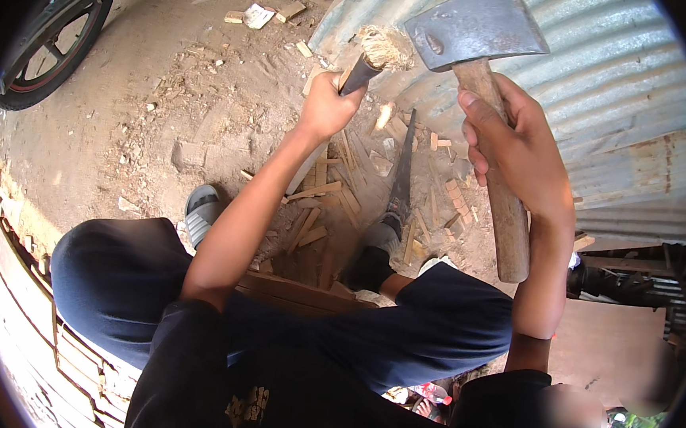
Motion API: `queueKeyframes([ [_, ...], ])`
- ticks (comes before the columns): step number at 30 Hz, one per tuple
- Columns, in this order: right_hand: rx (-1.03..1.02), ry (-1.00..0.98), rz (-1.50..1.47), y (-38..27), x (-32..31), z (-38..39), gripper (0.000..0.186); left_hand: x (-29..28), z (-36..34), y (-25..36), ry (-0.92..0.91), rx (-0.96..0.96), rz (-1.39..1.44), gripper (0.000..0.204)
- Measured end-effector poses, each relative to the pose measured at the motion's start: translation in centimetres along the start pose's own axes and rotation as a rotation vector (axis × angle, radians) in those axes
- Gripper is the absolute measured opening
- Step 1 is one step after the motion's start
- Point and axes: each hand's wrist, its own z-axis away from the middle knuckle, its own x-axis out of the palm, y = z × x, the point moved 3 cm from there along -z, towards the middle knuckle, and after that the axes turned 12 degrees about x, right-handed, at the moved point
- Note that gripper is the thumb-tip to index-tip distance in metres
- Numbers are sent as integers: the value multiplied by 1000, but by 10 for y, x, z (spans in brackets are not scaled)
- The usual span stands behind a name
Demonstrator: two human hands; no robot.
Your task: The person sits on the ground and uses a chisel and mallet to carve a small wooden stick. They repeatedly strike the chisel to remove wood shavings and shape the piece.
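Two hands, right [519,147] grasping one axe [481,57], left [328,108] clenched on one frayed stick [367,63], one handsaw [402,170] below.

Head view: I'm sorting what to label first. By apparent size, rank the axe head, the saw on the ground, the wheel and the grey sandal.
1. Wheel, partly cut off
2. Axe head, enlarged by nearness
3. Saw
4. Sandal

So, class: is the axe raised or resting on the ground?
Raised. The right hand grips the axe by its wooden handle, with the blade up above the littered ground.
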Motion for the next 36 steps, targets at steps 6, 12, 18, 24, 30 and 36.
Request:
queueKeyframes([
  [6, -228, 192, -87, 2, -2, -8, 27, 0, -4, -3, -77, 11, 5, 31],
  [12, -161, -53, 40, -3, -5, 1, 33, -4, -7, -7, -67, -27, 127, 39],
  [18, -206, 191, -174, -31, -31, 23, 30, 6, -4, -9, -107, -29, 153, 42],
  [24, 31, -34, 150, -2, -14, 4, 35, 4, -9, -1, -12, -47, 141, 40],
  [30, -161, 2, 51, 7, -41, 33, 35, 17, 0, -6, -89, -35, 84, 41],
  [36, -620, 334, -280, 2, -86, 28, 34, 17, -2, -8, -42, 26, 36, 45],
])
